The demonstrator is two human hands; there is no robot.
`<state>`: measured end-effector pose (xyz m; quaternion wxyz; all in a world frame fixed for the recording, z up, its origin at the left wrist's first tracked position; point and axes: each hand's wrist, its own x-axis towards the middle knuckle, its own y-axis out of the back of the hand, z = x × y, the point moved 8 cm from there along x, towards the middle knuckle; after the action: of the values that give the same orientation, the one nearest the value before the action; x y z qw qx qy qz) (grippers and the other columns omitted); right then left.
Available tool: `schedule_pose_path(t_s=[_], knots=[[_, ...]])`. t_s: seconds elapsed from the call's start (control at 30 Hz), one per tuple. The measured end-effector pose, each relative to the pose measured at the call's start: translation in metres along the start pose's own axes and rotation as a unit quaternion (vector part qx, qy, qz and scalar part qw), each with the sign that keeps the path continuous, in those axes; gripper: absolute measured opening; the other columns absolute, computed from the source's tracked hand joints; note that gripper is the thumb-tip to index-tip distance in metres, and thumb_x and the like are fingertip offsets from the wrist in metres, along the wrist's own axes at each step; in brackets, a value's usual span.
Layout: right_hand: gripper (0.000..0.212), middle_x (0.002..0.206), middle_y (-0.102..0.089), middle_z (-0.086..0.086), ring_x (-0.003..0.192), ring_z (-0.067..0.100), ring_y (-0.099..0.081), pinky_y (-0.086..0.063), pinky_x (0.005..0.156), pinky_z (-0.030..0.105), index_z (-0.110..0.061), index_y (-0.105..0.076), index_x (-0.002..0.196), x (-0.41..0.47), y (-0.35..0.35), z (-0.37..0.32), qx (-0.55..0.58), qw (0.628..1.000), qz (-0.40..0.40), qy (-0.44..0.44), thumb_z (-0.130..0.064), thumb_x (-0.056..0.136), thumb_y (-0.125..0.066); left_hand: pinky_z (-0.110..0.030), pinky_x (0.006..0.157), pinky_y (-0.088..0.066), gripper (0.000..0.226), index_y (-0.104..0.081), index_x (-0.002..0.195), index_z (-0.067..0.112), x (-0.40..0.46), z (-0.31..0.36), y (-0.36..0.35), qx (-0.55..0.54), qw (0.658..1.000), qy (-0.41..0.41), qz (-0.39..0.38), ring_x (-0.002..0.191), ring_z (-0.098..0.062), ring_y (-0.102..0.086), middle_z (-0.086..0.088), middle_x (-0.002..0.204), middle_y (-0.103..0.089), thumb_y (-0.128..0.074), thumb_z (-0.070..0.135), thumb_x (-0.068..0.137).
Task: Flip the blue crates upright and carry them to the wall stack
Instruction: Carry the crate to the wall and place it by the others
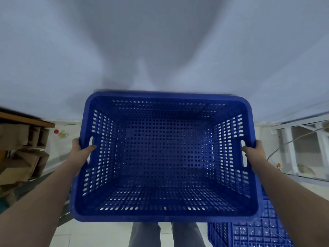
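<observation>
Right, both hands closed on the crate. Left hand (pixel 83 148) wraps the left short-side rim, thumb hooked over the inside just by the handle slot, remaining fingers hidden behind the wall. Right hand (pixel 252 150) mirrors it on the right rim, thumb inside beside that slot, other fingers out of sight. Bare forearms run in from the bottom corners.

Blue crate (pixel 164 157) is upright, open top facing the person, held clear of the floor at about waist level and tilted slightly toward them. Perforated base and walls, nothing inside. Its far rim sits against or just short of the pale wall (pixel 160 41) ahead; can't tell which.

Second blue crate (pixel 252 232) is on the floor low right, partly hidden under the held one, ribbed grid face showing; looks bottom-up but not certain.

Trouser legs (pixel 165 234) visible below the crate, standing on pale floor tiles (pixel 74 234). Left side: wooden shelf (pixel 26 119) with cardboard boxes (pixel 19 157) stacked under it, small red-capped bottle (pixel 57 132) near the wall base. Right side: white metal frame (pixel 302 143) with a cable trailing across it.
</observation>
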<state>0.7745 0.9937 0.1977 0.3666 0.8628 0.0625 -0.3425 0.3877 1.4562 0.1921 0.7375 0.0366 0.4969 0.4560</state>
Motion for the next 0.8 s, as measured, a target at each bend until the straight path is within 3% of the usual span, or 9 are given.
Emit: schedule_pose_path(t_s=[0.2, 0.37, 0.43, 0.53, 0.6, 0.67, 0.73, 0.8], knots=[[0.04, 0.09, -0.051, 0.008, 0.068, 0.02, -0.048, -0.042, 0.075, 0.039, -0.004, -0.041, 0.127, 0.005, 0.0, 0.004, 0.009, 1.0, -0.004, 0.001, -0.002, 0.089, -0.054, -0.052, 0.088, -0.044, 0.055, -0.028, 0.14, 0.013, 0.0, 0.003, 0.003, 0.032, 0.999, -0.007, -0.011, 0.106, -0.036, -0.052, -0.019, 0.138, -0.046, -0.055, 0.009, 0.092], [0.054, 0.123, -0.05, 0.023, 0.105, 0.042, -0.055, -0.051, 0.088, 0.054, -0.005, -0.035, 0.13, -0.012, 0.003, 0.009, -0.143, 0.99, 0.003, 0.009, -0.012, 0.082, -0.061, -0.059, 0.1, -0.042, 0.075, -0.023, 0.143, 0.021, -0.014, 0.002, 0.007, 0.141, 0.99, -0.022, 0.005, 0.12, -0.045, -0.048, -0.022, 0.141, -0.041, -0.065, 0.034, 0.082], [0.057, 0.127, -0.049, 0.025, 0.111, 0.043, -0.052, -0.049, 0.092, 0.05, 0.0, -0.035, 0.133, -0.028, 0.008, 0.005, -0.199, 0.98, -0.016, 0.01, -0.017, 0.083, -0.06, -0.054, 0.107, -0.036, 0.084, -0.012, 0.15, 0.015, -0.034, 0.009, 0.001, 0.226, 0.974, -0.019, 0.011, 0.128, -0.047, -0.038, -0.025, 0.147, -0.029, -0.061, 0.036, 0.086], [0.048, 0.125, -0.053, 0.024, 0.109, 0.039, -0.056, -0.049, 0.089, 0.041, 0.004, -0.045, 0.128, -0.066, 0.022, -0.014, -0.278, 0.957, -0.068, 0.053, -0.019, 0.087, -0.054, -0.043, 0.103, -0.042, 0.071, -0.018, 0.149, 0.006, -0.092, 0.048, -0.021, 0.298, 0.951, -0.081, -0.031, 0.125, -0.042, -0.044, -0.024, 0.149, -0.029, -0.055, 0.027, 0.092], [0.044, 0.126, -0.055, 0.02, 0.109, 0.036, -0.056, -0.05, 0.091, 0.04, -0.001, -0.05, 0.124, -0.095, 0.039, -0.032, -0.319, 0.938, -0.084, 0.103, -0.02, 0.085, -0.051, -0.035, 0.106, -0.037, 0.064, -0.019, 0.15, 0.008, -0.133, 0.078, -0.042, 0.394, 0.899, -0.173, -0.084, 0.134, -0.032, -0.038, -0.016, 0.155, -0.025, -0.047, 0.029, 0.096], [0.05, 0.138, -0.048, 0.015, 0.122, 0.032, -0.05, -0.044, 0.102, 0.04, -0.005, -0.045, 0.133, -0.132, 0.065, -0.054, -0.352, 0.921, -0.072, 0.151, -0.021, 0.086, -0.048, -0.03, 0.114, -0.027, 0.062, -0.018, 0.152, 0.012, -0.176, 0.11, -0.063, 0.472, 0.824, -0.282, -0.133, 0.142, -0.023, -0.028, -0.008, 0.158, -0.021, -0.04, 0.034, 0.097], [0.059, 0.153, -0.033, 0.01, 0.138, 0.029, -0.036, -0.033, 0.112, 0.037, -0.006, -0.03, 0.146, -0.174, 0.1, -0.075, -0.357, 0.916, -0.045, 0.178, -0.022, 0.091, -0.046, -0.029, 0.116, -0.027, 0.062, -0.022, 0.151, 0.016, -0.217, 0.141, -0.084, 0.507, 0.76, -0.364, -0.182, 0.14, -0.019, -0.032, -0.003, 0.157, -0.027, -0.039, 0.036, 0.095], [0.064, 0.159, -0.019, 0.008, 0.144, 0.026, -0.026, -0.026, 0.117, 0.036, -0.01, -0.02, 0.151, -0.209, 0.143, -0.088, -0.336, 0.923, 0.003, 0.186, -0.022, 0.093, -0.045, -0.031, 0.113, -0.033, 0.058, -0.031, 0.147, 0.02, -0.258, 0.183, -0.098, 0.511, 0.726, -0.416, -0.197, 0.134, -0.019, -0.04, 0.0, 0.153, -0.033, -0.041, 0.037, 0.093]])
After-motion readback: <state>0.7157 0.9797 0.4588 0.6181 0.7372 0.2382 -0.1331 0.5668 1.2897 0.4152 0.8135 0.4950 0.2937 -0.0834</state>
